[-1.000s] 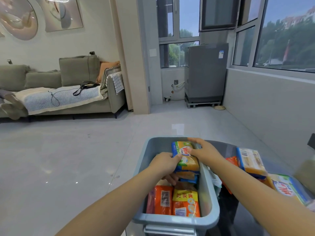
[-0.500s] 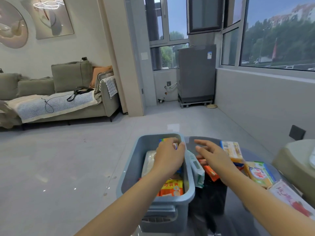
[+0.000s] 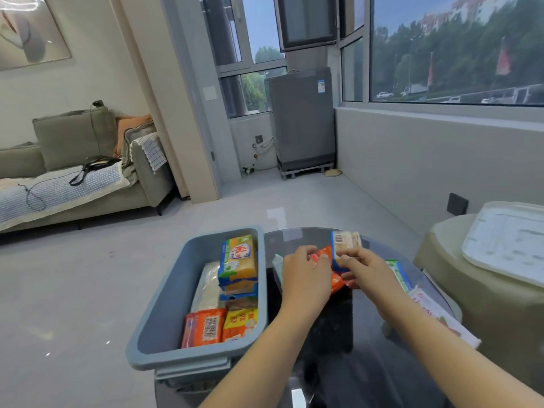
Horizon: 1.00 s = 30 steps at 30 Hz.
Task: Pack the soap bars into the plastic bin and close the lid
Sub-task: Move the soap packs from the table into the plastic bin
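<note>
Head view: near edge first — grey bin sits at the bench left edge, open, several soap bars already in it, some flat, a blue-yellow pair stacked at the far end. Lid lies well apart on a stool at right. Past the bin, both hands are over the loose pile on the bench. Left hand fingers curled onto an orange bar, pinching its end. Right hand fingers clamped on a barcode bar standing up behind it. More bars lie right of the wrist, a green-blue one and a white-red pack.

Step in hand, as I judge it — lifting two bars at once. Wrappers look slick, so grip the long sides, not the crimped ends. Lay them flat in the free left strip of the bin, so the lid can seat.
</note>
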Each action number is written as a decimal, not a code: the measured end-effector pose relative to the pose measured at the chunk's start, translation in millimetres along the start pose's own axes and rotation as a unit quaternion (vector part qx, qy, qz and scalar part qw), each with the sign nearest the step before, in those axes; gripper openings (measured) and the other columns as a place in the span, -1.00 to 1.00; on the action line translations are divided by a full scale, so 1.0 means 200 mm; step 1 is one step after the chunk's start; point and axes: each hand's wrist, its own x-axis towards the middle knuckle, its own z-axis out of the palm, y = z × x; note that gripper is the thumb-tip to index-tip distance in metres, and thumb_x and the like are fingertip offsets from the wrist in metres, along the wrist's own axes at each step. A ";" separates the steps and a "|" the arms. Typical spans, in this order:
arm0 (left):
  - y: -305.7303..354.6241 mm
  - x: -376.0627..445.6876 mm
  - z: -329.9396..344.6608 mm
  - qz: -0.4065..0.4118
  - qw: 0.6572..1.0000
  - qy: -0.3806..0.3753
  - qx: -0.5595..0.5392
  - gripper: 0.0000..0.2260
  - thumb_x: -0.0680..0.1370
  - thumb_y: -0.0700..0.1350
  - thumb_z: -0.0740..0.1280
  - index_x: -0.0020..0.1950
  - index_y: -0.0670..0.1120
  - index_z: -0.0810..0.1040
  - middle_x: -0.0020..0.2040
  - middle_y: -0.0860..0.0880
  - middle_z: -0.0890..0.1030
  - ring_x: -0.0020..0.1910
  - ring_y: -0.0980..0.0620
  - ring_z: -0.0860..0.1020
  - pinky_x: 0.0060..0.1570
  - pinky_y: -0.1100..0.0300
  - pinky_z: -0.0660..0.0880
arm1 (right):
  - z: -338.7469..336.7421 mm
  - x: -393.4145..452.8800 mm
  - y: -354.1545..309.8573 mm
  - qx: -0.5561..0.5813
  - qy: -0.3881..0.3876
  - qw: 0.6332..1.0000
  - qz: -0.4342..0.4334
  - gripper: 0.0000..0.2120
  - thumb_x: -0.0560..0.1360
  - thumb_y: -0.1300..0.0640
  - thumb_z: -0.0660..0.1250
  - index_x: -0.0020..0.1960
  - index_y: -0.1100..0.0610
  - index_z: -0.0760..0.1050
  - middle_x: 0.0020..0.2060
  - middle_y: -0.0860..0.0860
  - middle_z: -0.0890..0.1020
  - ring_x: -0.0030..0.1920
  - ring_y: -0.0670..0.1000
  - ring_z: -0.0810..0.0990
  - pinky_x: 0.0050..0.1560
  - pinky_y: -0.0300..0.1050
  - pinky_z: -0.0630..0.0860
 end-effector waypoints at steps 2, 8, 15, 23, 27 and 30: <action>-0.06 0.03 0.05 -0.007 0.999 0.023 0.038 -0.70 0.58 -0.02 0.19 0.31 0.00 0.42 0.30 -0.04 0.38 0.20 0.01 0.45 0.22 0.04 0.45 | -0.01 0.02 0.05 -0.006 -0.002 1.000 0.015 -0.82 0.54 0.14 0.21 0.11 0.06 0.50 -0.07 0.06 0.59 -0.15 0.00 0.57 -0.26 -0.19 0.47; -0.29 0.14 0.14 -0.033 0.989 0.098 0.107 -0.63 0.58 -0.01 0.19 0.38 -0.07 0.38 0.46 -0.07 0.27 0.44 -0.06 0.24 0.43 -0.01 0.21 | 0.05 0.09 0.11 -0.038 -0.059 0.995 0.065 -0.81 0.54 0.08 0.21 0.13 0.04 0.49 -0.05 0.01 0.59 -0.06 0.01 0.59 -0.20 -0.16 0.54; -0.48 0.23 0.19 -0.088 0.985 0.136 -0.063 -0.69 0.59 -0.08 0.17 0.33 -0.07 0.38 0.14 -0.01 0.53 0.18 -0.09 0.52 0.14 0.02 0.48 | 0.13 0.17 0.19 -0.004 -0.209 0.972 0.106 -0.65 0.60 0.10 0.09 0.38 0.05 0.34 0.17 0.00 0.55 0.09 -0.06 0.56 -0.03 -0.21 0.56; -0.56 0.20 0.21 -0.084 0.979 0.087 -0.166 -0.60 0.61 -0.05 0.18 0.45 0.08 0.33 0.32 0.05 0.49 0.20 0.11 0.48 0.16 0.20 0.42 | 0.25 0.17 0.28 0.137 -0.260 0.945 0.144 -0.71 0.60 0.04 0.09 0.28 -0.10 0.43 0.14 -0.14 0.57 0.14 -0.11 0.53 0.01 -0.21 0.54; -0.55 0.18 0.21 -0.090 0.971 0.078 -0.206 -0.63 0.60 -0.07 0.20 0.42 0.06 0.37 0.33 0.04 0.48 0.28 0.07 0.47 0.30 0.04 0.43 | 0.25 0.17 0.30 0.153 -0.218 0.952 0.151 -0.80 0.57 0.05 0.17 0.02 -0.12 0.57 -0.02 -0.07 0.68 0.04 -0.06 0.63 -0.05 -0.17 0.59; -0.53 0.17 0.19 -0.093 0.969 0.072 -0.219 -0.69 0.61 -0.08 0.20 0.36 0.06 0.45 0.29 0.00 0.50 0.29 0.02 0.47 0.29 -0.01 0.43 | 0.25 0.17 0.30 0.140 -0.180 0.962 0.153 -0.81 0.55 0.04 0.22 0.05 0.04 0.58 -0.04 0.03 0.69 -0.03 0.00 0.66 -0.13 -0.14 0.60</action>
